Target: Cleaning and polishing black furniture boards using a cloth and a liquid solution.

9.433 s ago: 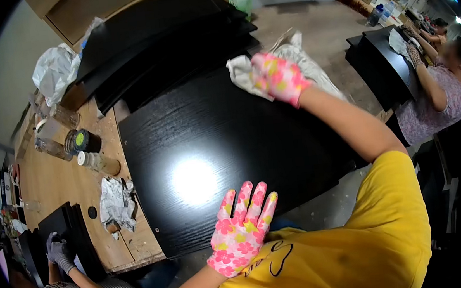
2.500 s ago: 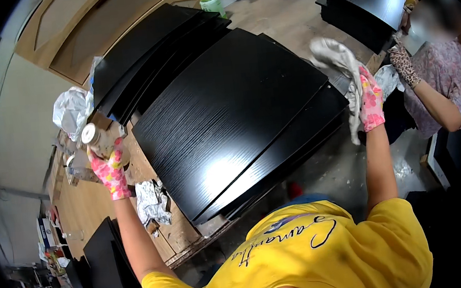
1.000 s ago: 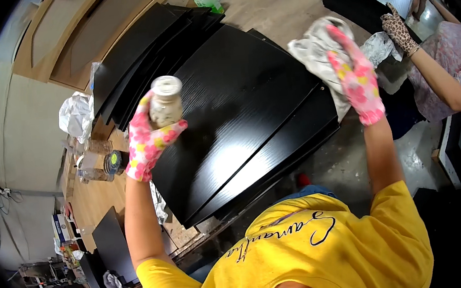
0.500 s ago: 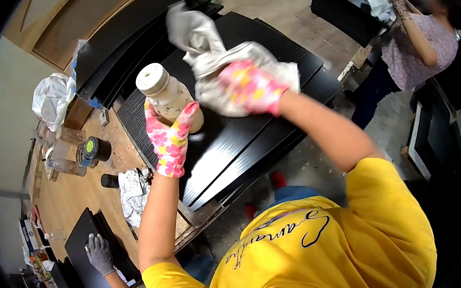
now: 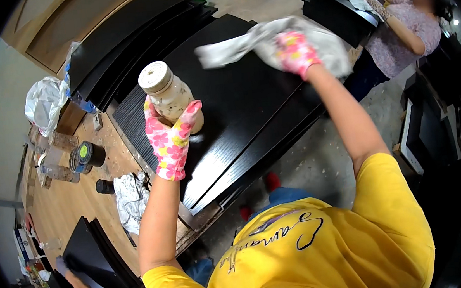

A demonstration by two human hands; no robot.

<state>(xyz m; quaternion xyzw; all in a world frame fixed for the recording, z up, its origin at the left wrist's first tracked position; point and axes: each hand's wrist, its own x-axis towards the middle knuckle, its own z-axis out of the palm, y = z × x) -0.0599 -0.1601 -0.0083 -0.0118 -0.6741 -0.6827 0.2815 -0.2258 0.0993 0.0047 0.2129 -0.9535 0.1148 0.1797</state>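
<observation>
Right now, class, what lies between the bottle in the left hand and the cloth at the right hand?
In the head view, only a stretch of black panel shows between the white-capped bottle and the pale cloth.

Head-worn fisheye, looking down at hands (image 5: 168, 142) (image 5: 296, 54)

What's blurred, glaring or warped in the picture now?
Head view: motion blur on the white cloth and gloved right hand; head view: glare on the near end of the black panel; head view: fisheye bending toward a black rim.
</observation>
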